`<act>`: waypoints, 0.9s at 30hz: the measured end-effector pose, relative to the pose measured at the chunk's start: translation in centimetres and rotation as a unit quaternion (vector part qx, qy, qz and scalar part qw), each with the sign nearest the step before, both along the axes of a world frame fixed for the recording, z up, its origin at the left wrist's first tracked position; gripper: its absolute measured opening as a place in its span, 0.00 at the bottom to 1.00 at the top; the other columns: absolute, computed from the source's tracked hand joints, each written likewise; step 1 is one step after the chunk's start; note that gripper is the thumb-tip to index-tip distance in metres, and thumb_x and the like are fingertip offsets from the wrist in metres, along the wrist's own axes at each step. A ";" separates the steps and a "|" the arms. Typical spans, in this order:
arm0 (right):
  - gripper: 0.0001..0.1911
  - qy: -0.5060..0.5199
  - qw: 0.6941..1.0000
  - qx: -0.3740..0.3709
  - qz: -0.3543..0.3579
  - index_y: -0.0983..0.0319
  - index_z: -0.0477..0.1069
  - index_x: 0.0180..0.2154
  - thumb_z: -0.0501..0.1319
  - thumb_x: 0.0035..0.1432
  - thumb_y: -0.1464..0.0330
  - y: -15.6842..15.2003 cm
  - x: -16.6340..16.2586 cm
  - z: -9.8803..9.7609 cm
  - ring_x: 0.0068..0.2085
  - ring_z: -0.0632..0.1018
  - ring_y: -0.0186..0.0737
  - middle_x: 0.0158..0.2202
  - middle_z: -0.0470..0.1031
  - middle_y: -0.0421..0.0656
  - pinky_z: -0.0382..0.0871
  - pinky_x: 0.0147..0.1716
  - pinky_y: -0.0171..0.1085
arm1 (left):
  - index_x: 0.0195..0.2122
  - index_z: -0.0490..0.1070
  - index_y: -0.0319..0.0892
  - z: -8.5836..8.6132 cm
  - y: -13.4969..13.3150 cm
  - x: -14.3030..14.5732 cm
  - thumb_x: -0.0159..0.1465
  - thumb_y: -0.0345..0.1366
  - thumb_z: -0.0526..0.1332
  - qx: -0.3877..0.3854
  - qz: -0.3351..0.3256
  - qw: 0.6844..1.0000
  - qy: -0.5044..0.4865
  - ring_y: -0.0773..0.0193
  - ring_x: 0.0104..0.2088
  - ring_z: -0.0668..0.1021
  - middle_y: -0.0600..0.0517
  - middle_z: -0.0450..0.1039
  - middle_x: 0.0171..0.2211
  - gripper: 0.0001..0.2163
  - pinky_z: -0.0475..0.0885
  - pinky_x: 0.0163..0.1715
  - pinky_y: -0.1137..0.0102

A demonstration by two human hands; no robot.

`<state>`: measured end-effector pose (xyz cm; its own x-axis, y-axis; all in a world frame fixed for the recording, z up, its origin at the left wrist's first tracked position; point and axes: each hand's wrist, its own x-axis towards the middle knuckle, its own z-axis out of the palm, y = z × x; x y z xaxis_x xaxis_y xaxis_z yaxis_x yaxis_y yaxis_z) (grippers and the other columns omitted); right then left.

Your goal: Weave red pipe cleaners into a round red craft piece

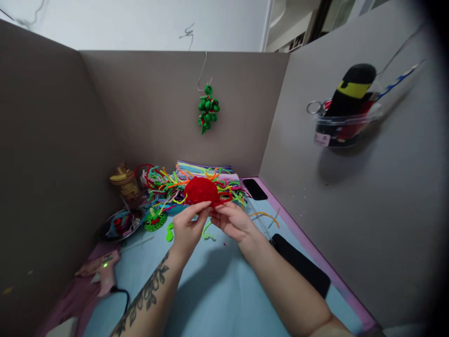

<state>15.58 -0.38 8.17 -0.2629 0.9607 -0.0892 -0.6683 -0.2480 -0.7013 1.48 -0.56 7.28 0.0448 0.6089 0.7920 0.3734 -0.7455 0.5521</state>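
Observation:
A round red fuzzy piece (201, 189), seemingly of pipe cleaner, is held up above the middle of the table, with a red loop sticking out at its right side. My left hand (189, 227) pinches its lower edge between thumb and fingers. Close against it, my right hand (233, 221) has its fingers closed on the lower right part of the same piece, near the loop. The fingertips meet there and hide the exact grip. Behind the piece lies a pile of many-coloured pipe cleaners (164, 182).
On the left are a pink glue gun (107, 274) with a green light, a dark bowl (105, 232) and a green round pipe-cleaner piece (155, 220). To the right lie a black flat object (301, 264) and a phone (255, 189). A tool holder (336, 126) hangs on the right wall.

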 end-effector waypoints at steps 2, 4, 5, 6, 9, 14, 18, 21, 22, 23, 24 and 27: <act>0.12 0.010 1.000 -0.019 -0.017 0.62 0.68 0.26 0.69 0.37 0.74 -0.1 -0.3 -0.1 0.24 0.74 0.30 0.22 0.74 0.35 0.66 0.25 0.30 | 0.39 0.77 0.45 0.0 0.0 0.0 0.58 0.30 0.63 0.000 0.002 1.000 -0.006 0.65 0.33 0.80 0.52 0.80 0.35 0.08 0.75 0.37 0.72; 0.12 0.006 0.999 -0.039 -0.029 0.61 0.68 0.26 0.69 0.37 0.73 -0.4 -0.8 -0.1 0.21 0.71 0.28 0.21 0.72 0.34 0.63 0.22 0.29 | 0.39 0.77 0.45 0.0 0.1 0.0 0.58 0.30 0.63 0.001 0.012 1.000 -0.014 0.65 0.33 0.80 0.52 0.80 0.35 0.08 0.74 0.37 0.72; 0.12 -0.006 0.999 -0.042 -0.035 0.61 0.68 0.26 0.69 0.37 0.72 -0.5 -1.1 -0.1 0.20 0.69 0.27 0.20 0.72 0.34 0.62 0.21 0.28 | 0.38 0.77 0.45 0.0 0.1 0.0 0.58 0.31 0.63 0.000 0.018 1.000 -0.020 0.65 0.33 0.80 0.52 0.80 0.35 0.08 0.74 0.37 0.72; 0.11 -0.029 0.998 -0.033 -0.044 0.61 0.69 0.26 0.69 0.38 0.71 -0.7 -1.3 -0.1 0.19 0.67 0.26 0.20 0.72 0.35 0.60 0.20 0.28 | 0.38 0.77 0.44 0.0 0.2 -0.1 0.58 0.31 0.63 -0.003 0.023 0.999 -0.027 0.65 0.33 0.80 0.52 0.80 0.34 0.07 0.74 0.37 0.72; 0.08 -0.156 0.978 0.080 -0.116 0.62 0.73 0.27 0.68 0.41 0.68 -1.0 -1.5 0.0 0.20 0.67 0.28 0.21 0.73 0.37 0.60 0.20 0.29 | 0.37 0.77 0.44 0.2 0.4 -0.4 0.58 0.32 0.63 -0.019 0.028 0.998 -0.049 0.65 0.32 0.80 0.52 0.80 0.33 0.06 0.74 0.35 0.72; 0.05 -0.372 0.868 0.302 -0.134 0.61 0.77 0.32 0.63 0.51 0.69 -1.2 0.1 0.8 0.32 0.75 0.36 0.31 0.77 0.41 0.68 0.34 0.35 | 0.36 0.78 0.44 0.3 0.8 -0.6 0.57 0.33 0.64 -0.053 0.028 0.995 -0.078 0.65 0.32 0.80 0.52 0.80 0.33 0.06 0.74 0.35 0.72; 0.07 -0.419 0.794 0.441 0.009 0.60 0.78 0.32 0.60 0.56 0.67 -1.4 1.6 1.9 0.36 0.76 0.36 0.33 0.77 0.43 0.69 0.38 0.36 | 0.35 0.78 0.43 0.1 1.0 -0.5 0.57 0.35 0.65 -0.086 0.027 0.989 -0.119 0.65 0.31 0.79 0.52 0.80 0.32 0.06 0.74 0.34 0.72; 0.09 -0.409 0.791 0.446 0.085 0.61 0.77 0.34 0.61 0.57 0.63 -1.3 2.2 1.9 0.37 0.77 0.36 0.34 0.77 0.43 0.69 0.39 0.35 | 0.34 0.78 0.43 0.0 1.2 -0.3 0.56 0.36 0.65 -0.110 0.019 0.983 -0.147 0.64 0.32 0.79 0.52 0.79 0.31 0.06 0.74 0.34 0.72; 0.12 -0.398 0.807 0.427 0.092 0.61 0.77 0.36 0.61 0.56 0.61 -1.1 2.3 1.8 0.37 0.77 0.37 0.35 0.77 0.44 0.70 0.39 0.35 | 0.34 0.78 0.43 0.0 1.2 -0.3 0.55 0.36 0.66 -0.122 0.014 0.980 -0.159 0.64 0.32 0.79 0.51 0.79 0.31 0.06 0.74 0.34 0.72; 0.15 -0.380 0.826 0.404 0.096 0.62 0.76 0.38 0.61 0.56 0.58 -1.0 2.4 1.6 0.38 0.77 0.37 0.36 0.77 0.44 0.70 0.39 0.36 | 0.34 0.78 0.42 0.0 1.3 -0.2 0.54 0.36 0.66 -0.135 0.009 0.976 -0.172 0.64 0.31 0.80 0.51 0.79 0.31 0.07 0.74 0.34 0.71; 0.18 -0.359 0.848 0.379 0.097 0.62 0.74 0.41 0.61 0.55 0.55 -0.9 2.5 1.4 0.38 0.77 0.38 0.37 0.77 0.45 0.70 0.38 0.36 | 0.34 0.78 0.42 0.0 1.4 -0.2 0.54 0.36 0.67 -0.148 0.002 0.971 -0.187 0.64 0.31 0.80 0.51 0.79 0.31 0.07 0.75 0.34 0.71; 0.21 -0.327 0.894 0.307 0.021 0.62 0.72 0.41 0.58 0.55 0.52 -0.5 2.4 1.1 0.29 0.76 0.35 0.30 0.76 0.42 0.70 0.30 0.35 | 0.33 0.78 0.41 -0.1 1.8 0.0 0.51 0.36 0.68 -0.189 -0.039 0.949 -0.248 0.64 0.30 0.80 0.50 0.79 0.30 0.09 0.75 0.33 0.70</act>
<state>17.96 -0.88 9.28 -0.3842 0.8717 0.3043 -0.0655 0.3030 -0.9507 1.50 1.19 7.21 -0.2196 0.8645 0.4522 -0.0509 -0.4730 0.8796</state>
